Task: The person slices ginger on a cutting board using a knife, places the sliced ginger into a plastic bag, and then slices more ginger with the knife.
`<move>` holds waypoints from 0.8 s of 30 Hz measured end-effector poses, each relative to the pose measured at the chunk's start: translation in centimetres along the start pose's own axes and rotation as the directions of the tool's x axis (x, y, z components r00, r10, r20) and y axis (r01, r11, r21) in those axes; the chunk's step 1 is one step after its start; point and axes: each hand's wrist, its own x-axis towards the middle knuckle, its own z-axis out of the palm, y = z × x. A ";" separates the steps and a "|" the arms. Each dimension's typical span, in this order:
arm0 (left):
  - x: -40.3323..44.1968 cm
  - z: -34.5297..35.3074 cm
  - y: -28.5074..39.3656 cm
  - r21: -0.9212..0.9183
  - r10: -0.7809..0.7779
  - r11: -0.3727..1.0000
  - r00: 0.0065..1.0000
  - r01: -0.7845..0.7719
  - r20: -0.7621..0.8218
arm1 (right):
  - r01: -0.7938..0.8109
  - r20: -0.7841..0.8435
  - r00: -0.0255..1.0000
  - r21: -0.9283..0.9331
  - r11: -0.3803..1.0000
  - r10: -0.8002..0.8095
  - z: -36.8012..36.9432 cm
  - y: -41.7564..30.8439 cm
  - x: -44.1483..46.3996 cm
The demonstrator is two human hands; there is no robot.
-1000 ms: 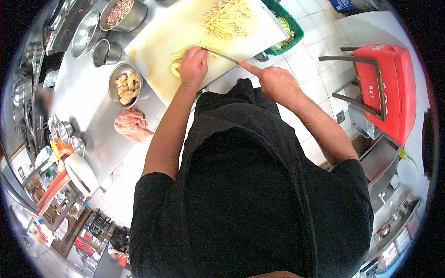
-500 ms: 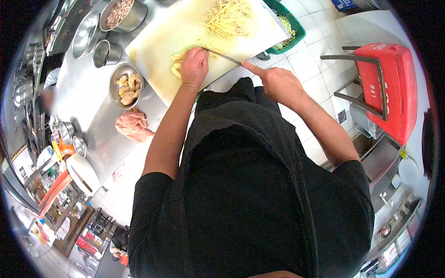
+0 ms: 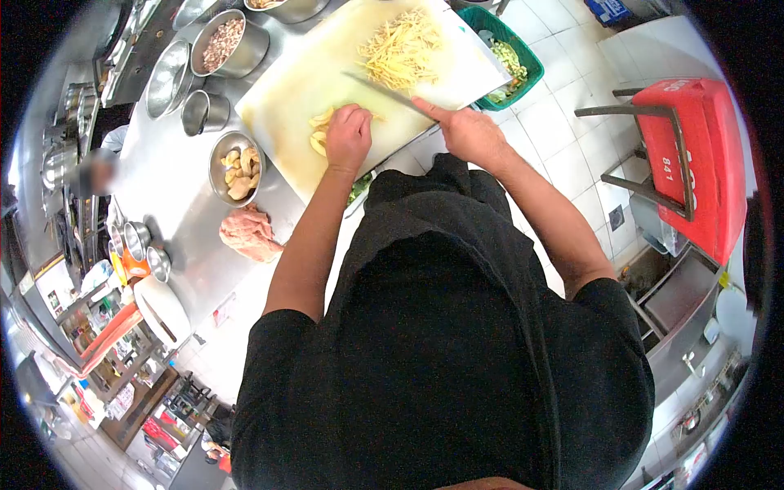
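Observation:
My right hand [image 3: 467, 131] grips a kitchen knife [image 3: 384, 91], index finger stretched along the blade, which lies low over the white cutting board [image 3: 278, 90]. My left hand [image 3: 349, 135] is curled down on the board, fingers closed over ginger; peeled yellow ginger pieces [image 3: 319, 132] stick out on its left side. A loose pile of thin ginger shreds [image 3: 400, 47] lies at the far part of the board, just beyond the knife. Left of the board, a steel bowl [image 3: 214, 175] holds several chunks of ginger [image 3: 242, 170].
Raw meat [image 3: 249, 233] lies on the steel table [image 3: 184, 237]. Farther back stand a pot of chopped pieces [image 3: 251, 59], a small pot [image 3: 204, 113] and a colander [image 3: 169, 80]. A green basket [image 3: 535, 69] of vegetable scraps and a red chair [image 3: 694, 163] are on the right.
The knife has moved away from my left hand, its blade now nearer the shred pile. My left hand stays by the ginger pieces. The whole view has shifted slightly.

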 end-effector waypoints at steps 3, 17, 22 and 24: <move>0.0 0.0 0.2 0.013 0.000 1.000 1.000 0.000 -0.009 | -0.003 -0.070 0.998 0.057 0.998 0.007 -2.2 1.1 0.2; 0.3 -0.8 0.9 -0.042 -0.066 0.997 0.998 0.066 -0.021 | 0.056 0.139 0.989 -0.004 0.998 -0.055 1.3 0.6 -0.1; 0.4 -1.4 0.2 -0.064 -0.069 0.996 0.996 0.065 -0.060 | 0.043 0.089 0.995 -0.059 0.997 -0.038 1.5 0.0 -0.3; 0.1 -1.2 -0.3 -0.058 -0.007 0.998 0.996 0.002 -0.090 | 0.029 0.079 0.997 -0.068 0.997 -0.024 2.0 -0.5 -0.6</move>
